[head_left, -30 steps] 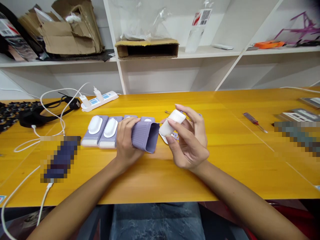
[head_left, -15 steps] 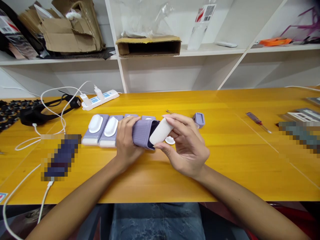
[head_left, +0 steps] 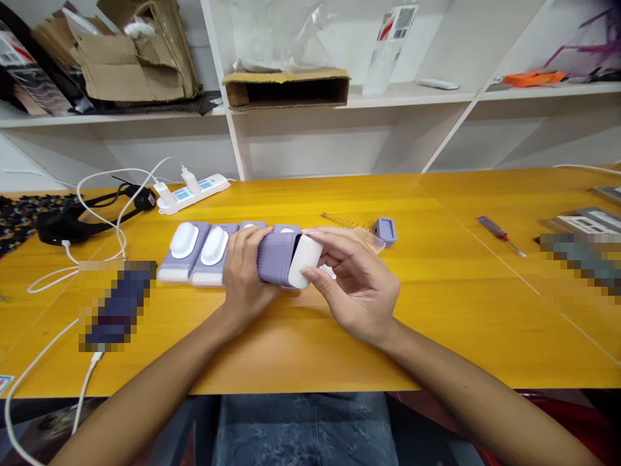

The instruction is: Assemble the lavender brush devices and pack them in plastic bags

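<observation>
My left hand (head_left: 244,275) is wrapped round a ribbed purple sleeve (head_left: 277,258), held on its side just above the yellow table (head_left: 436,310). A white ribbed insert (head_left: 305,260) sits almost fully inside the sleeve's open right end. My right hand (head_left: 356,285) pinches that insert, thumb under it and fingers over it. Behind my left hand lies a row of purple cases with white oval tops (head_left: 198,254). A small purple cap (head_left: 385,231) and a thin coiled spring (head_left: 339,221) lie just beyond my right hand.
A white power strip (head_left: 194,193) with white cables and black gear sits at the back left. A small screwdriver (head_left: 499,237) lies to the right. Two blurred patches cover items at left and right. White shelves behind hold cardboard boxes (head_left: 286,87) and plastic bags.
My right hand brought the white insert down from in front of the sleeve and pushed it into the sleeve's open end. The left hand kept hold of the sleeve.
</observation>
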Action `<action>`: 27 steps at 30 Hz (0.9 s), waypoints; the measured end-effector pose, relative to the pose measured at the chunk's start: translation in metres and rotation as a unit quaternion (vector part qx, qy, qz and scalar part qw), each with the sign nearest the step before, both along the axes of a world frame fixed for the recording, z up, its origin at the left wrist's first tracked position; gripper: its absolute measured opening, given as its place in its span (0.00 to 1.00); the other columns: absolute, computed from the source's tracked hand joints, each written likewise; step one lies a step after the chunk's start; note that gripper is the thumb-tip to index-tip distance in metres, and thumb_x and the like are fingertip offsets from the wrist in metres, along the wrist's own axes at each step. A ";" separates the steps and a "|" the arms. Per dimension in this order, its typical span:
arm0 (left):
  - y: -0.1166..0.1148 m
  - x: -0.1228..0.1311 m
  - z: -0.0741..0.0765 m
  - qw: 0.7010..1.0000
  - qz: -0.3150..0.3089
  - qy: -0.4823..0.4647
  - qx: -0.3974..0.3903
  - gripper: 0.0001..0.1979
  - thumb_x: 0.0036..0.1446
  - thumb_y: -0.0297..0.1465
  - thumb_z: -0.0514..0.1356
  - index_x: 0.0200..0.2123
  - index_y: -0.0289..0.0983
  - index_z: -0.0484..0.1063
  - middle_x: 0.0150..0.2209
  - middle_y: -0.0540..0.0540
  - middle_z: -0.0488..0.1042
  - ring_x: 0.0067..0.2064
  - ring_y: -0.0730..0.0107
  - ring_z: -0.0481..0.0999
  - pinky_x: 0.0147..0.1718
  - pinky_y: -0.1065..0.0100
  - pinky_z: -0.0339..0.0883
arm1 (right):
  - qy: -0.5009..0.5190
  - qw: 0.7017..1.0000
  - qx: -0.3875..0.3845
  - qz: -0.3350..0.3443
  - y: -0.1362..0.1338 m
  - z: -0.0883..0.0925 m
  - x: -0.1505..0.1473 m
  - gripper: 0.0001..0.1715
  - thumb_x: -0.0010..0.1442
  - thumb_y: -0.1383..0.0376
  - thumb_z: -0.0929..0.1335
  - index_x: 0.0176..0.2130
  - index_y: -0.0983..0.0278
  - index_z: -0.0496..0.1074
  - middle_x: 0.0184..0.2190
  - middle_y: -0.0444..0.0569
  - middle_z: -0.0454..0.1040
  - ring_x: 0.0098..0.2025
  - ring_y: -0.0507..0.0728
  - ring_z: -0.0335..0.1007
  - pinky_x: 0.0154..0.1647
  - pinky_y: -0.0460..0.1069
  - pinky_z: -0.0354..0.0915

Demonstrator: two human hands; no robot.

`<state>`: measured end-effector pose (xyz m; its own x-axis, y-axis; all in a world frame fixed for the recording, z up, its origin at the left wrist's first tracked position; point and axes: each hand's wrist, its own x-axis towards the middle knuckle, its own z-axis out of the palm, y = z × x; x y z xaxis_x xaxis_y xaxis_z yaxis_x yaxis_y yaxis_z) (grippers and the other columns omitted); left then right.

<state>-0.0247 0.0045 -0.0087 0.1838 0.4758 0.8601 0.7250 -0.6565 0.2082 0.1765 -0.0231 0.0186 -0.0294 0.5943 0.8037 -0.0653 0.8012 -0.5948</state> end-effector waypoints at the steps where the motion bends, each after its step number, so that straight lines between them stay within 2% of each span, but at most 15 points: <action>1: 0.000 0.000 0.000 1.000 0.003 0.003 -0.001 0.31 0.64 0.40 0.70 0.66 0.40 0.67 0.58 0.35 0.78 0.60 0.44 0.78 0.62 0.45 0.73 | 0.000 1.000 -0.004 0.000 0.000 0.000 0.000 0.27 0.69 0.72 0.76 0.64 0.57 0.81 0.58 0.59 0.79 0.58 0.66 0.82 0.47 0.58 0.83; 8: -0.001 0.001 0.000 1.000 0.008 0.001 -0.002 0.31 0.63 0.40 0.71 0.66 0.40 0.68 0.58 0.35 0.78 0.59 0.44 0.78 0.62 0.45 0.73 | -0.034 0.998 0.016 -0.055 0.002 0.002 0.003 0.24 0.70 0.70 0.77 0.62 0.56 0.81 0.56 0.56 0.84 0.53 0.64 0.81 0.42 0.58 0.78; 11: -0.001 0.001 -0.001 1.000 0.012 0.006 -0.003 0.32 0.62 0.41 0.72 0.65 0.40 0.68 0.59 0.34 0.78 0.60 0.43 0.78 0.62 0.45 0.73 | -0.042 0.998 0.014 -0.053 0.003 0.003 0.004 0.22 0.70 0.70 0.76 0.61 0.56 0.81 0.55 0.55 0.84 0.53 0.63 0.81 0.43 0.58 0.77; 14: -0.001 0.000 -0.001 1.000 0.020 0.010 -0.004 0.31 0.62 0.38 0.71 0.65 0.39 0.68 0.59 0.34 0.78 0.59 0.44 0.78 0.62 0.45 0.73 | -0.045 0.998 0.001 -0.046 0.003 0.002 0.005 0.22 0.71 0.70 0.75 0.61 0.56 0.80 0.57 0.56 0.83 0.54 0.64 0.80 0.42 0.58 0.77; 17: -0.001 0.000 0.000 1.000 0.017 0.008 -0.003 0.31 0.62 0.38 0.70 0.65 0.39 0.68 0.58 0.34 0.78 0.59 0.44 0.78 0.61 0.45 0.73 | -0.060 0.996 -0.003 -0.068 0.004 0.001 0.005 0.20 0.71 0.68 0.75 0.60 0.56 0.80 0.59 0.57 0.79 0.56 0.65 0.78 0.41 0.58 0.78; 22: -0.002 0.000 0.002 1.000 0.014 0.009 0.000 0.30 0.62 0.34 0.70 0.65 0.39 0.68 0.57 0.34 0.78 0.58 0.44 0.77 0.60 0.46 0.73 | -0.064 0.996 0.002 -0.060 0.007 0.000 0.006 0.19 0.71 0.67 0.75 0.60 0.56 0.81 0.54 0.56 0.74 0.52 0.62 0.76 0.40 0.58 0.79; 27: -0.002 0.000 0.003 1.000 0.020 0.005 0.001 0.31 0.63 0.40 0.71 0.65 0.39 0.68 0.57 0.34 0.78 0.57 0.44 0.77 0.59 0.46 0.73 | -0.042 0.998 -0.011 -0.037 0.009 -0.003 0.003 0.21 0.70 0.67 0.76 0.60 0.54 0.82 0.54 0.55 0.73 0.53 0.63 0.75 0.43 0.59 0.80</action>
